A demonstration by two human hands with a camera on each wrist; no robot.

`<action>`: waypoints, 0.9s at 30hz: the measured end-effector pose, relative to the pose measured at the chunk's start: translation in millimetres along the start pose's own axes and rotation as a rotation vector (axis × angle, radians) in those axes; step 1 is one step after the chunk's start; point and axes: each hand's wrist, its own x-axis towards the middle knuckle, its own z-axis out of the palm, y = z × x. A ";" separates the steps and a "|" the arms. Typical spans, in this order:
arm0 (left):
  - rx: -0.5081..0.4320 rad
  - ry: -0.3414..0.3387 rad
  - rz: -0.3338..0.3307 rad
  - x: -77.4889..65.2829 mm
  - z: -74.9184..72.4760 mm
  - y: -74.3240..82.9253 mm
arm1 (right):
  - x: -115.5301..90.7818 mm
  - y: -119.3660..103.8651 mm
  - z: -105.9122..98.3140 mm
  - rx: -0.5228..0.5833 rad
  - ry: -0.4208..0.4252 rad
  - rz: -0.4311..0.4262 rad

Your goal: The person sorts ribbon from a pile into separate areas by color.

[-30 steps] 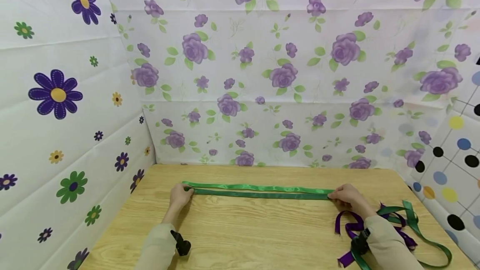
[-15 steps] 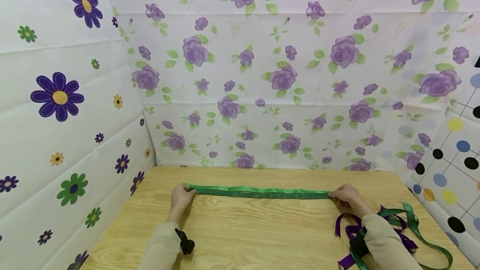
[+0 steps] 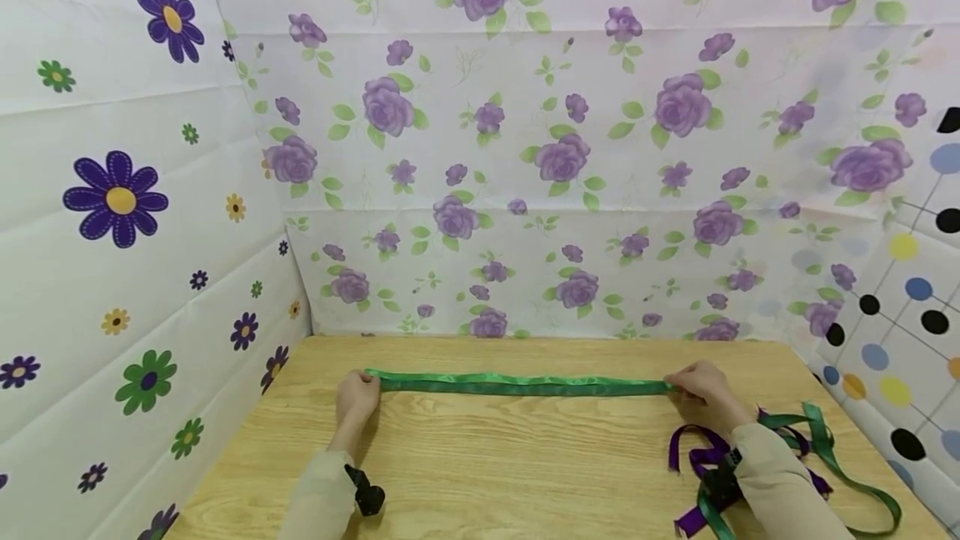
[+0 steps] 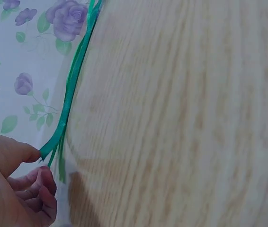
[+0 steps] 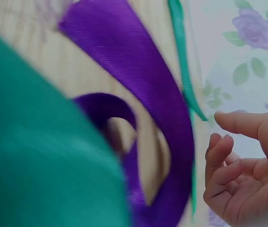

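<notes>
Two ribbons stretch side by side across the far part of the table: a light green ribbon (image 3: 487, 377) behind, and a dark green ribbon (image 3: 517, 390) along its near edge. My left hand (image 3: 358, 394) is at their left ends. In the left wrist view the dark ribbon's end (image 4: 53, 142) meets the thumb tip, with a gap between thumb and forefinger. My right hand (image 3: 703, 382) is beside the right ends. Its thumb and fingers stand apart in the right wrist view, just off the ribbon end (image 5: 198, 111), with nothing between them.
Loose purple ribbon (image 3: 705, 432) and dark green ribbon (image 3: 821, 436) lie tangled around my right forearm. Each wrist carries a black camera (image 3: 367, 494). A flowered cloth (image 3: 525, 273) hangs behind the wooden table (image 3: 510, 473), with more printed cloth at both sides.
The dark green ribbon has moved back against the light green one, closing the strip of table between them. My right hand has let its end go, and both hands have drawn slightly outward.
</notes>
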 end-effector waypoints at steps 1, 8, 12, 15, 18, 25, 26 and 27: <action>-0.004 0.000 0.007 -0.4 -1.0 0.3 | -1.3 -0.9 -2.4 0.001 -0.001 -0.001; -0.066 0.010 0.045 -6.1 -7.3 12.9 | -10.8 -12.7 -17.2 0.024 -0.028 0.004; -0.133 -0.011 0.080 -12.5 -7.8 21.8 | -22.2 -18.7 -25.9 0.044 -0.049 -0.010; -0.172 -0.033 0.104 -18.2 -8.0 28.5 | -30.9 -20.7 -33.2 0.043 -0.078 -0.025; -0.205 -0.054 0.137 -22.7 -7.6 36.8 | -37.4 -22.5 -42.8 0.020 -0.122 -0.055; -0.246 -0.172 0.226 -33.7 -8.4 55.5 | -50.2 -23.2 -55.6 -0.050 -0.197 -0.104; -0.243 -0.197 0.231 -36.0 -8.6 57.5 | -52.0 -22.5 -55.3 -0.063 -0.204 -0.109; -0.243 -0.226 0.237 -38.5 -9.0 59.2 | -54.0 -21.8 -54.6 -0.074 -0.211 -0.113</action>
